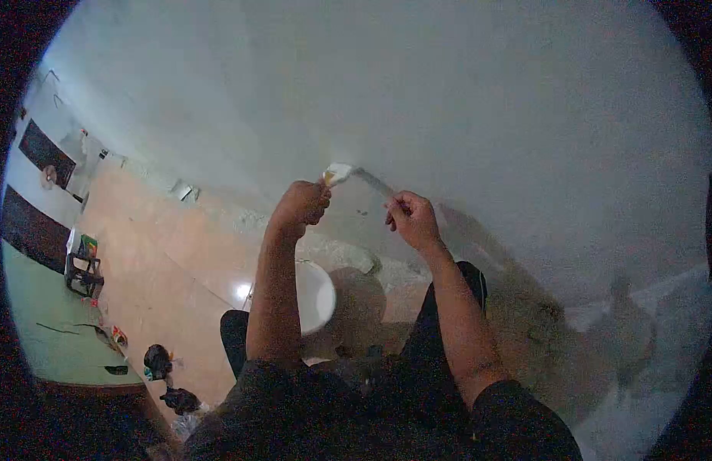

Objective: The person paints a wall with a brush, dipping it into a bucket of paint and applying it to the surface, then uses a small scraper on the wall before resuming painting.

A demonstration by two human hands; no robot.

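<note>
In front of a pale grey wall (479,92), my left hand (303,206) is closed around a small scraper-like piece (339,173), white on top with a yellowish patch beside my fingers. Its exact kind is not clear. My right hand (414,218) pinches the lower end of a thin grey strip-like tool (375,183). The far end of that strip reaches up to the white piece and seems to touch it. Below my left forearm, a round white tub (317,296) sits on the floor, partly hidden by the arm.
Tan floor (152,238) runs along the left, with pale debris at the wall's foot. A dark plastic stool (83,274) and black bags (157,361) stand or lie at the far left. My knees (467,280) flank the tub area.
</note>
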